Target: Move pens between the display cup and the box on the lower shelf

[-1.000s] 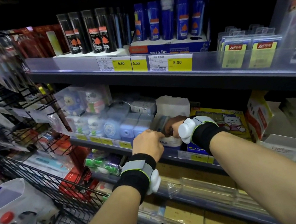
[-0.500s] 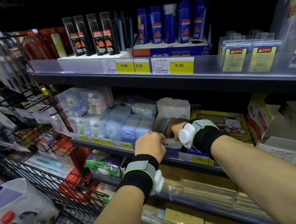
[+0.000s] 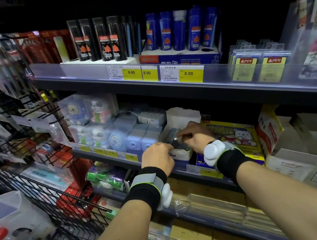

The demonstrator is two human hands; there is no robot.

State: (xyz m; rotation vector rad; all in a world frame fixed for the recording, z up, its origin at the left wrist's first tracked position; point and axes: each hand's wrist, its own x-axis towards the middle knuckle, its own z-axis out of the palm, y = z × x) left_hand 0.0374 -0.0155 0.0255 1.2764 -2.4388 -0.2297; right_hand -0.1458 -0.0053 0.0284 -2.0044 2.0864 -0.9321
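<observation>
A: Well, starting far left: a wire shopping cart (image 3: 48, 200) with a white plastic bag (image 3: 11, 230) in it, and hanging packets on the rack above.

B: And on the shelves?

A: Up top, black tubes (image 3: 100, 40), then blue tubes (image 3: 179, 29), with yellow price tags (image 3: 191, 73) along the edge below them. On the lower shelf (image 3: 105, 156), boxed panda figures (image 3: 98, 110) and pale blue boxes (image 3: 136, 139).

B: Where are the hands?

A: The left hand (image 3: 159, 156) is curled at the near-left corner of the white box (image 3: 181, 154) standing at the shelf's front edge; its fingertips are hidden, so I cannot tell whether it grips the box or only rests there. The right hand (image 3: 196, 136) is over the open box, fingers bent, pinching a thin pen (image 3: 180, 137) with a pale tip that points left.

B: And the rest of the pens?

A: Dark, blurred contents inside the box; I cannot make them out. Right of it lies a yellow pack with a cartoon bear (image 3: 236, 135).
</observation>
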